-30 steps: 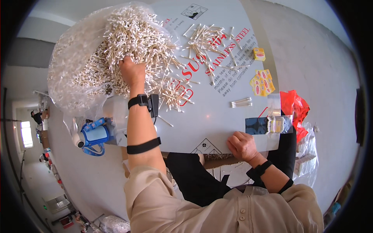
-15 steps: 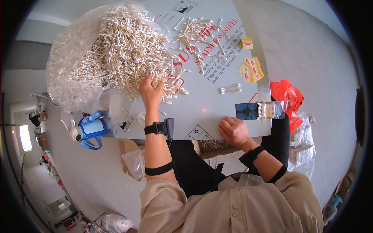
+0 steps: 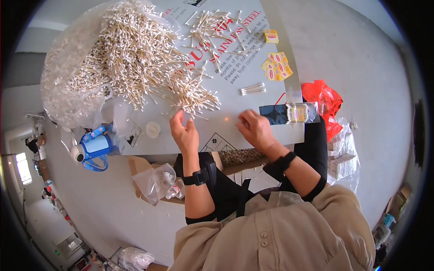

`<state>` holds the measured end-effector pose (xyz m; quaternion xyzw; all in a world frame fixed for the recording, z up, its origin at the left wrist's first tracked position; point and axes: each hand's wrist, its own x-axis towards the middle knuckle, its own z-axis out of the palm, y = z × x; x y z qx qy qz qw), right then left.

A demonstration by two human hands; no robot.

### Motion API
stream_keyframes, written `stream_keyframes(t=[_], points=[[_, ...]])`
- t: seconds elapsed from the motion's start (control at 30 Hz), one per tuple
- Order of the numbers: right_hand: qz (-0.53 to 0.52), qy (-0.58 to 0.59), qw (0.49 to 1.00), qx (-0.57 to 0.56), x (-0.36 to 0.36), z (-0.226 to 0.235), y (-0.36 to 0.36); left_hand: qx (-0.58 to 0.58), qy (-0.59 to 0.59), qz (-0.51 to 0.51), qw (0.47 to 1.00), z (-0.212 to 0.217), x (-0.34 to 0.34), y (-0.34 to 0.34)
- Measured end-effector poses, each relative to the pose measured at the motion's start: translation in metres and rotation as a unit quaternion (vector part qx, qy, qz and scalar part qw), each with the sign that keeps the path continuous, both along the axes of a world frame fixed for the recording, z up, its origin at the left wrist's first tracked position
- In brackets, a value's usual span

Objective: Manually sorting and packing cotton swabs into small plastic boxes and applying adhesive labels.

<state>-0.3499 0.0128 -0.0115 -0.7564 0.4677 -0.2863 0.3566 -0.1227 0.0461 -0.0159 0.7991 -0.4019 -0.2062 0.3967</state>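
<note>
The left hand (image 3: 184, 135) had withdrawn from the swab heap (image 3: 135, 54), its grip parted, bringing it nearer the right hand (image 3: 256, 130), whose grip was curled, contents unclear.

"Where is the swab heap (image 3: 135, 54)?"
"Upper left of the frame, partly inside the plastic bag (image 3: 63, 77), on the table (image 3: 285, 135)."
"And to its right?"
"A smaller scatter (image 3: 210, 27) at top centre, then the cards (image 3: 276, 67) at upper right."
"Nearer the centre?"
"The left hand (image 3: 185, 135), just below the heap; the right hand (image 3: 256, 130) to its right, with a swab row (image 3: 253, 89) above and the swab pack (image 3: 296, 113) further right."
</note>
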Motion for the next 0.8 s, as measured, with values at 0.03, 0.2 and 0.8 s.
stream_keyframes(t=[0.03,0.2,0.8], points=[[-0.032,-0.006,0.999,0.009,0.012,0.001,-0.008,0.043,-0.003,-0.030,0.999,-0.004,0.004,0.005],[-0.047,0.091,0.992,-0.073,0.058,-0.001,-0.045,0.021,-0.053,-0.091,0.994,-0.006,-0.014,-0.012],[0.006,0.202,0.979,-0.035,0.013,-0.002,-0.021,0.054,-0.006,-0.115,0.992,-0.002,-0.012,-0.011]])
